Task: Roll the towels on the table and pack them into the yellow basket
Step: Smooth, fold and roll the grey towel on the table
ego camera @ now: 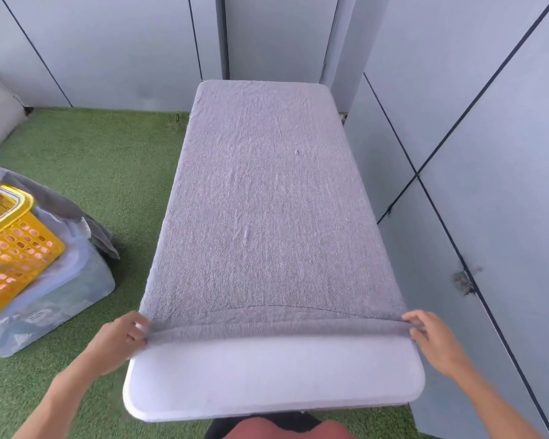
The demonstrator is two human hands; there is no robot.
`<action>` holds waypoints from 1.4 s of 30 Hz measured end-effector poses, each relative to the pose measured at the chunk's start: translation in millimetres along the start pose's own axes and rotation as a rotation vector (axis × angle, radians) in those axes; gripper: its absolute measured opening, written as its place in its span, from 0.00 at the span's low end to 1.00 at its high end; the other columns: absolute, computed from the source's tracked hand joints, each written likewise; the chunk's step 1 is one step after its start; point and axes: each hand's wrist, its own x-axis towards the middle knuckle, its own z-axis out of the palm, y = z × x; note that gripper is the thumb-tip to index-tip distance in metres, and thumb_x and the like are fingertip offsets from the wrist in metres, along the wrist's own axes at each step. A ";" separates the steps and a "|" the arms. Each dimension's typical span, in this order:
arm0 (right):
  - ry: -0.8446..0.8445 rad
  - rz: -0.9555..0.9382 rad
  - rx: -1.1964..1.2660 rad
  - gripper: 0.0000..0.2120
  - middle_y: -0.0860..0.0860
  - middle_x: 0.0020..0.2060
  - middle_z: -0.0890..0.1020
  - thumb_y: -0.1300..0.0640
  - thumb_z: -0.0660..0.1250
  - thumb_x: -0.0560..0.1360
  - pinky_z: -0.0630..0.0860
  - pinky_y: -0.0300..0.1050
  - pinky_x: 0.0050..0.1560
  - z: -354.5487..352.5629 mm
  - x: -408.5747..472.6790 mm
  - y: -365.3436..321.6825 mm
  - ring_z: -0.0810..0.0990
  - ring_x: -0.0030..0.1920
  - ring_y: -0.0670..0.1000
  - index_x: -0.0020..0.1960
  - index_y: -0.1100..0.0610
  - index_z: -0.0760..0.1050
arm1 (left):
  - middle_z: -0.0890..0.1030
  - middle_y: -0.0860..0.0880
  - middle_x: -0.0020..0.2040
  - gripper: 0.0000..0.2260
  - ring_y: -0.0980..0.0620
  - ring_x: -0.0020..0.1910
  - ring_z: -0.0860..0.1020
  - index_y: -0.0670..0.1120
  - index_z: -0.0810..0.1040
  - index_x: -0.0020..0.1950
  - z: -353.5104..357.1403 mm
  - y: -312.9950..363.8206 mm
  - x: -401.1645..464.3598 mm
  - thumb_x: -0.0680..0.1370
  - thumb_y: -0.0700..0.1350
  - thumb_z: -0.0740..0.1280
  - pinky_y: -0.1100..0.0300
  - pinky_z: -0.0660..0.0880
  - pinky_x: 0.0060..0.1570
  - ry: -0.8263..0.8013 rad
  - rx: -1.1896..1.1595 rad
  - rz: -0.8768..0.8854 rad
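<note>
A grey towel (pixel 263 201) lies spread flat along a white table (pixel 273 378), covering it from the far edge to a bare strip at the near edge. The person's left hand (pixel 121 340) pinches the towel's near-left corner at the table's left edge; the right hand (pixel 431 337) pinches the near-right corner at the right edge, fingers curled onto the hem. Between the hands the hem is lifted and stretched taut, with a slim fold of cloth behind it. The towel's far end drapes over the table's far edge, and what lies beyond is hidden. To the left, on green turf (pixel 108 172), a yellow basket (pixel 16 248) stands tilted on a clear bin (pixel 67 299), cut off by the frame's left edge; its contents are hard to make out. More grey cloth (pixel 64 204) hangs behind the basket, partly hidden. Both forearms blur toward the lower corners. Grey wall panels (pixel 488 153) close in the scene.
</note>
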 end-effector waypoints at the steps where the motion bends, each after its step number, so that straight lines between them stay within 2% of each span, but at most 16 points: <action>1: 0.061 0.039 0.043 0.15 0.53 0.47 0.77 0.72 0.66 0.73 0.73 0.34 0.48 1.8 2.8 -1.9 0.79 0.48 0.52 0.46 0.52 0.75 | 0.82 0.53 0.43 0.12 0.54 0.43 0.80 0.53 0.76 0.49 -2.2 1.5 6.1 0.74 0.36 0.69 0.62 0.75 0.39 0.018 -0.011 -0.031; 3: 0.144 0.074 0.093 0.18 0.54 0.43 0.77 0.72 0.69 0.71 0.73 0.34 0.44 6.0 5.5 -3.9 0.79 0.45 0.54 0.40 0.48 0.74 | 0.82 0.52 0.42 0.12 0.52 0.43 0.80 0.51 0.78 0.46 -2.3 1.9 14.9 0.74 0.34 0.66 0.62 0.72 0.39 0.081 0.004 -0.051; 5: 0.226 0.055 0.011 0.16 0.51 0.41 0.76 0.69 0.71 0.70 0.69 0.41 0.46 9.9 1.6 -6.5 0.76 0.46 0.54 0.40 0.47 0.77 | 0.82 0.52 0.42 0.16 0.52 0.43 0.79 0.52 0.79 0.40 -0.4 6.0 14.8 0.74 0.31 0.64 0.60 0.72 0.40 0.120 0.020 -0.049; 9: 0.306 0.019 -0.214 0.07 0.52 0.43 0.74 0.65 0.72 0.71 0.72 0.51 0.50 18.5 -12.6 -12.9 0.71 0.48 0.57 0.47 0.57 0.82 | 0.76 0.53 0.42 0.21 0.52 0.40 0.76 0.55 0.74 0.33 24.9 10.6 -10.2 0.72 0.28 0.65 0.55 0.76 0.41 0.248 0.104 0.110; 13: 0.197 -0.020 -0.235 0.16 0.53 0.50 0.76 0.66 0.72 0.69 0.74 0.54 0.53 23.8 -21.3 -6.2 0.72 0.53 0.57 0.56 0.59 0.78 | 0.75 0.49 0.55 0.07 0.48 0.47 0.76 0.46 0.82 0.51 58.3 4.1 -52.4 0.75 0.40 0.67 0.49 0.77 0.48 0.433 0.206 0.278; 16: 0.180 -0.054 -0.239 0.19 0.52 0.53 0.77 0.63 0.73 0.70 0.72 0.53 0.55 20.2 -25.2 -4.2 0.71 0.53 0.55 0.60 0.57 0.76 | 0.73 0.42 0.59 0.19 0.40 0.53 0.73 0.46 0.79 0.58 72.1 3.9 -67.4 0.72 0.54 0.60 0.43 0.72 0.53 0.503 0.327 0.286; 18: 0.165 -0.074 -0.227 0.19 0.50 0.53 0.78 0.62 0.72 0.72 0.72 0.51 0.54 18.0 -24.8 -6.6 0.71 0.53 0.54 0.62 0.56 0.76 | 0.73 0.42 0.54 0.20 0.38 0.50 0.72 0.49 0.75 0.60 72.8 9.1 -72.0 0.71 0.55 0.60 0.44 0.70 0.47 0.538 0.399 0.265; 20: 0.144 -0.086 -0.208 0.17 0.50 0.53 0.78 0.63 0.71 0.73 0.71 0.50 0.55 17.0 -24.6 -9.1 0.71 0.53 0.53 0.61 0.56 0.77 | 0.70 0.44 0.51 0.21 0.40 0.45 0.72 0.49 0.72 0.64 74.1 8.4 -72.3 0.71 0.45 0.67 0.47 0.72 0.38 0.526 0.358 0.256; 21: 0.143 -0.087 -0.198 0.16 0.50 0.53 0.78 0.63 0.70 0.73 0.71 0.49 0.55 16.2 -23.9 -10.1 0.72 0.54 0.54 0.60 0.57 0.78 | 0.69 0.45 0.51 0.27 0.43 0.44 0.72 0.48 0.71 0.67 75.5 6.5 -71.4 0.69 0.37 0.72 0.50 0.73 0.36 0.496 0.334 0.232; 24: 0.137 -0.080 -0.178 0.13 0.51 0.53 0.79 0.63 0.69 0.74 0.70 0.49 0.56 12.8 -22.2 -11.1 0.73 0.55 0.54 0.58 0.58 0.79 | 0.71 0.45 0.55 0.36 0.44 0.46 0.73 0.47 0.68 0.70 82.1 -0.1 -62.3 0.65 0.27 0.72 0.51 0.76 0.36 0.489 0.283 0.218; 27: 0.124 -0.078 -0.175 0.10 0.52 0.53 0.79 0.62 0.68 0.75 0.70 0.48 0.56 10.2 -20.3 -9.1 0.73 0.55 0.54 0.56 0.58 0.79 | 0.74 0.45 0.53 0.20 0.41 0.50 0.75 0.42 0.70 0.64 80.7 3.0 -53.9 0.73 0.35 0.69 0.47 0.75 0.47 0.547 0.307 0.244; 29: 0.115 -0.070 -0.171 0.09 0.51 0.52 0.79 0.62 0.68 0.75 0.70 0.47 0.55 10.0 -20.0 -8.7 0.73 0.54 0.53 0.56 0.58 0.79 | 0.76 0.45 0.53 0.13 0.41 0.50 0.74 0.42 0.73 0.59 73.2 4.3 -48.6 0.74 0.40 0.63 0.47 0.73 0.49 0.540 0.343 0.247; 33: 0.100 -0.048 -0.167 0.09 0.50 0.52 0.78 0.61 0.67 0.76 0.69 0.46 0.54 10.2 -17.9 -8.0 0.72 0.55 0.53 0.55 0.58 0.79 | 0.78 0.44 0.50 0.12 0.42 0.47 0.74 0.40 0.77 0.54 69.1 -4.3 -29.1 0.71 0.32 0.68 0.47 0.75 0.44 0.520 0.330 0.232; 36: 0.092 -0.045 -0.170 0.08 0.51 0.52 0.78 0.61 0.65 0.77 0.69 0.48 0.55 9.8 -15.5 -5.8 0.72 0.54 0.54 0.55 0.58 0.79 | 0.80 0.46 0.46 0.11 0.43 0.45 0.77 0.41 0.80 0.51 48.3 -3.7 -16.3 0.72 0.29 0.69 0.48 0.76 0.44 0.395 0.326 0.231; 39: 0.056 -0.013 -0.167 0.08 0.51 0.51 0.78 0.60 0.63 0.78 0.69 0.49 0.56 10.5 -11.0 -6.4 0.72 0.55 0.54 0.56 0.57 0.77 | 0.81 0.47 0.49 0.11 0.46 0.49 0.78 0.42 0.81 0.54 17.6 9.3 -0.5 0.75 0.31 0.66 0.55 0.73 0.48 0.182 0.208 0.123; 42: 0.084 0.014 -0.099 0.07 0.50 0.47 0.78 0.61 0.66 0.76 0.71 0.50 0.53 7.5 -4.7 -11.9 0.75 0.52 0.54 0.53 0.55 0.77 | 0.79 0.48 0.47 0.12 0.50 0.43 0.78 0.48 0.77 0.48 2.6 20.4 12.9 0.72 0.33 0.71 0.60 0.70 0.41 0.120 0.026 -0.005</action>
